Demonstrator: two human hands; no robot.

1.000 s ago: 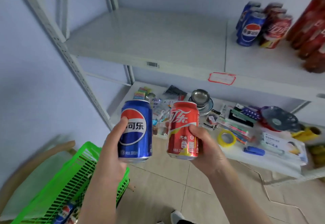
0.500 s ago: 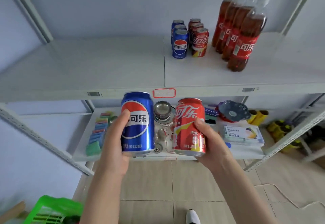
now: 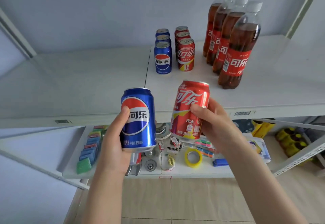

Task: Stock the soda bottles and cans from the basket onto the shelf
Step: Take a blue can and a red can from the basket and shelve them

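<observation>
Head view: L hand (image 3: 114, 146) grips blue can (image 3: 139, 118), upright, thumb across the logo. R hand (image 3: 214, 127) grips red can (image 3: 190, 107), top tilted right. Both are held just in front of shelf (image 3: 88, 83) edge, not on it. Further back on shelf: blue row (image 3: 162, 60), red row (image 3: 186, 55), bottles (image 3: 235, 62) at right. Rear cans mostly hidden behind the front ones; small print is unreadable.

blue can (image 3: 139, 118) (red-white globe) | red can (image 3: 190, 109) | white shelf (image 3: 79, 83)
</observation>
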